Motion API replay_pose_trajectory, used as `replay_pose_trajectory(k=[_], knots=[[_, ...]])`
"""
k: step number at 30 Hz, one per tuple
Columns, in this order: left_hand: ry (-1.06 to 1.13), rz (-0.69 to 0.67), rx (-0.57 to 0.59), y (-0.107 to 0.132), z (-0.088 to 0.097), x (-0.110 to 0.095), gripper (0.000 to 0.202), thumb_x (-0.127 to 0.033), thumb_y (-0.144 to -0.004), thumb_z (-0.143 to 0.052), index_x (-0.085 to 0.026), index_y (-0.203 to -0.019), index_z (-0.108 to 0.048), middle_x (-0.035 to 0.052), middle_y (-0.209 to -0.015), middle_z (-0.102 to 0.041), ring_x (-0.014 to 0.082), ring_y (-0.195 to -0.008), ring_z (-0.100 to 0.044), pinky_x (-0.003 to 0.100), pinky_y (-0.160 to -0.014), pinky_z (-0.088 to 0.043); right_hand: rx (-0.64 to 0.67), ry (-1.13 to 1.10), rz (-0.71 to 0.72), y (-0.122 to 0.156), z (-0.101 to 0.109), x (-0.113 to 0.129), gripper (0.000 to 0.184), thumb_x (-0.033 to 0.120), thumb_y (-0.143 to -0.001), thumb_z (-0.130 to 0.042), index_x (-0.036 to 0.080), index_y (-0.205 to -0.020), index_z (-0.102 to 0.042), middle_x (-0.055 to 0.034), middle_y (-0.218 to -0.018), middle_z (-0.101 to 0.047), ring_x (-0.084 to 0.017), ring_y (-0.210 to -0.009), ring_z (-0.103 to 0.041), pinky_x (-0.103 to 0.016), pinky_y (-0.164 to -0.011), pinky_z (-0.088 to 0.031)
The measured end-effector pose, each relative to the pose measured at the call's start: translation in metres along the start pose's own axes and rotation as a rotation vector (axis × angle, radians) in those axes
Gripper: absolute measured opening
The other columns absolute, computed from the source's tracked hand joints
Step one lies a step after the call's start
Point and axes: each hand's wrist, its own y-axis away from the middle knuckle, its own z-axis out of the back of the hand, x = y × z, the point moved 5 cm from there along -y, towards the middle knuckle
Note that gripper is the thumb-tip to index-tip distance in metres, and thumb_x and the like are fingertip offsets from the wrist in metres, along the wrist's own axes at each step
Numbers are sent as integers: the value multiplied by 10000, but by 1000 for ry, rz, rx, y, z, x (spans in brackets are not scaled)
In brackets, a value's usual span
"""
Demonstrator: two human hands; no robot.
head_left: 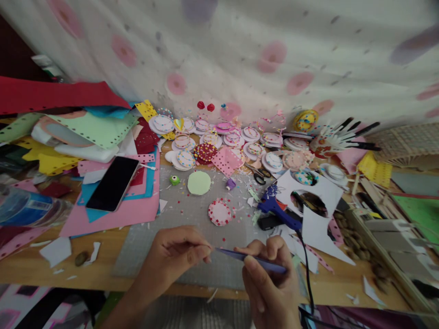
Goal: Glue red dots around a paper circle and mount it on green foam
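Two hands meet above the near edge of the desk (103,260), over a grey mat (192,214). The left hand (178,256) pinches the left tip of a thin purple strip (233,254). The right hand (270,274) curls closed around its right end. A pink dotted disc (220,212) lies just beyond.

left hand (174,256): pinched bit too small to tell | purple strip (236,256): end hidden in right hand (270,283) | bottle (27,208): blurred, cropped at left edge of worktop (103,260)
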Motion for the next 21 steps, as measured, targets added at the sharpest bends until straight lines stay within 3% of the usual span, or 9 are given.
replay_pose_trajectory(k=[9,21], knots=[[2,-5,-17,-2,-2,-1,145,-226,-802,-682,-194,-664,-710,3,-620,-647,121,-612,-573,209,-593,-446,19,20,27,-3,6,-4,402,270,-760,-733,249,-802,-333,36,-747,-657,8,-319,-305,-95,-326,-190],[50,2,17,-2,-1,2,119,-244,-814,-686,-190,-716,-724,2,-625,-638,103,-585,-564,189,-558,-430,52,-74,-112,-3,-2,-4,406,291,-751,-732,236,-794,-332,61,-748,-639,31,-345,-176,-110,-374,-97]])
